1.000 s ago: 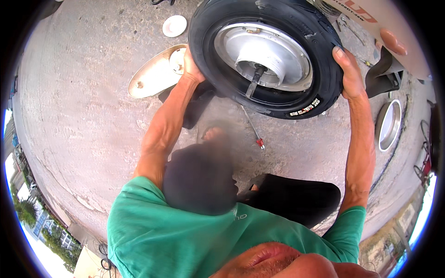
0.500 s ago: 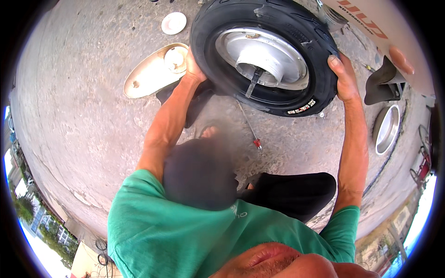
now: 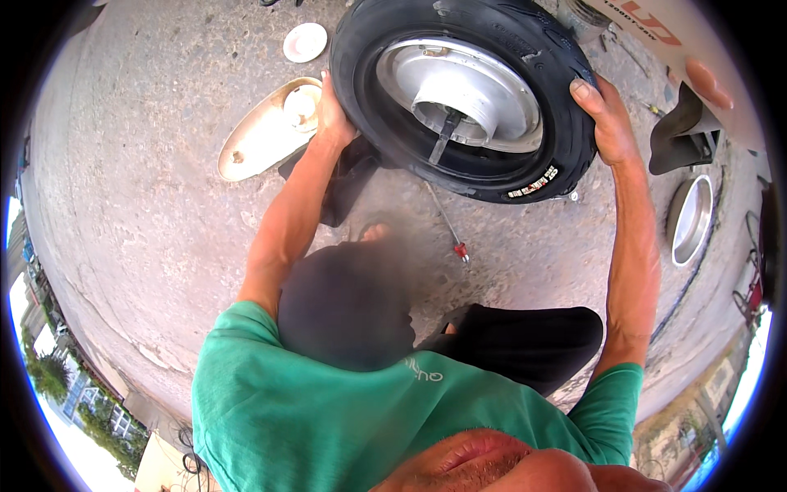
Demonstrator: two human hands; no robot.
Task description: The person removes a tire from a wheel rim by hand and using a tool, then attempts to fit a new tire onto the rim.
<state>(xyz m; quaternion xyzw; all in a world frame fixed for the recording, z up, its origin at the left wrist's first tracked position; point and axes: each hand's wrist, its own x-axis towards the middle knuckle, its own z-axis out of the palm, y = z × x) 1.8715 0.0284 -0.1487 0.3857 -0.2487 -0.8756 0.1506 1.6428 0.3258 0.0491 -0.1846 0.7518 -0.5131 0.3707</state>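
Observation:
A black tyre (image 3: 360,96) on a silver hub wheel (image 3: 496,86) fills the upper middle, tilted, with a dark axle (image 3: 443,134) jutting from its centre. My left hand (image 3: 334,119) grips the tyre's left side, beside an oval beige metal cover (image 3: 258,139) lying on the ground. My right hand (image 3: 607,119) holds the tyre's right side, thumb on top of the rubber. A long tool with a red end (image 3: 461,249) lies below the wheel.
Around the wheel are a small pink dish (image 3: 304,42), a cardboard box (image 3: 648,18), a dark curved piece (image 3: 672,139) and a steel pan (image 3: 690,220), on rough concrete (image 3: 147,213). My bent knees are below, one behind a blurred smudge.
The tyre and both hands have shifted a little leftward since a second ago, the right hand slightly more than the left. The grip is otherwise the same.

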